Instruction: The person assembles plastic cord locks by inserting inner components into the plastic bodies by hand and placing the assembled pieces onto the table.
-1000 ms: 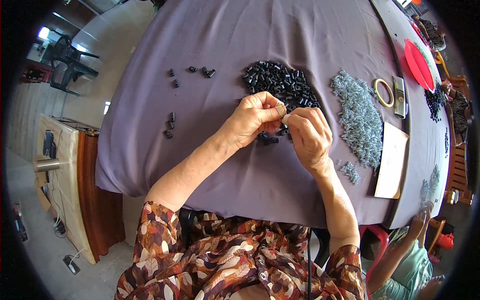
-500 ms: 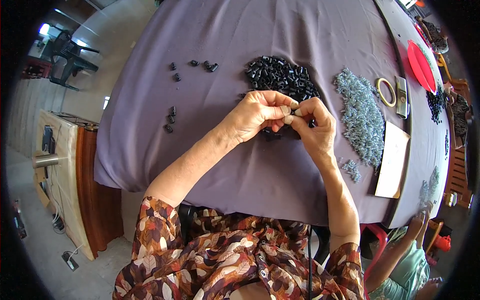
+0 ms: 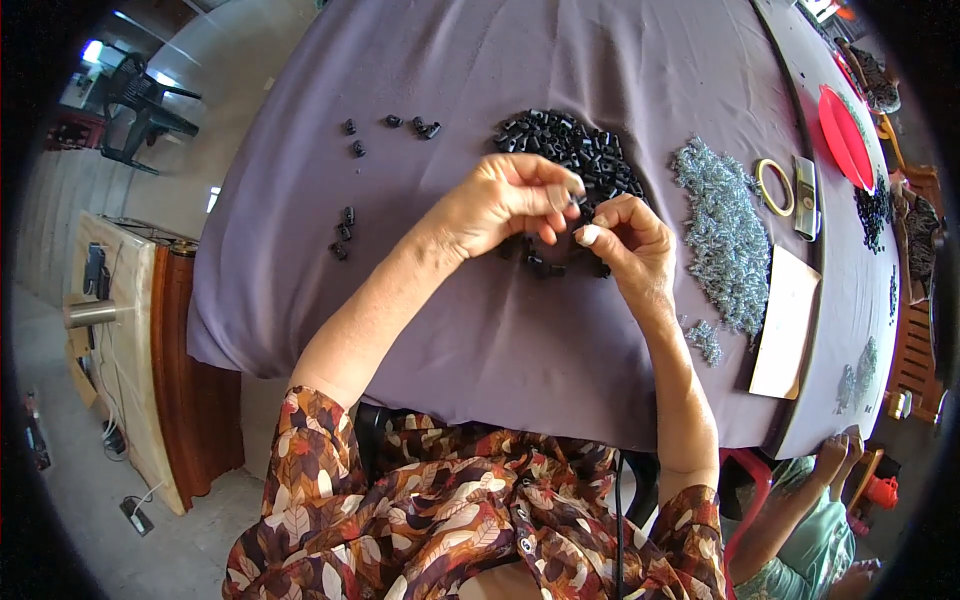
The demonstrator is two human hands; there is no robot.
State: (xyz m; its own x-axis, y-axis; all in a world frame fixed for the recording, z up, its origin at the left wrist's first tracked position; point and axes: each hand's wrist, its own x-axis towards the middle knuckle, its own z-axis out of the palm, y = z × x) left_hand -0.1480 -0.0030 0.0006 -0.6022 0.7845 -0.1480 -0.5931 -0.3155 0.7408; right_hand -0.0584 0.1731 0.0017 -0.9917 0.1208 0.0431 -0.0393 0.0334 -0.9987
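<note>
My left hand [image 3: 505, 205] pinches a small black cylindrical piece [image 3: 577, 200] between thumb and fingertips, just in front of a heap of black cylindrical pieces [image 3: 570, 145]. Close by on its right, my right hand [image 3: 637, 245] has thumb and forefinger pressed together; whatever is between them is too small to make out. A narrow gap separates the two hands. Under and between them lie a few more black pieces [image 3: 540, 265], partly hidden. To the right spreads a heap of small clear, bluish-grey pieces [image 3: 720, 235].
Several loose black pieces [image 3: 345, 232] lie on the left of the purple-grey tablecloth [image 3: 450, 340]. Beyond the clear heap are a tape ring [image 3: 773, 187], a metal-coloured tool [image 3: 805, 197], a cardboard sheet [image 3: 785, 320] and a red tray [image 3: 845, 138]. Another person [image 3: 800, 530] sits at lower right.
My hands, touching at the fingertips before, have come apart. The left hand has shifted slightly left and up with a black piece in its fingers; the right hand stays nearly in place.
</note>
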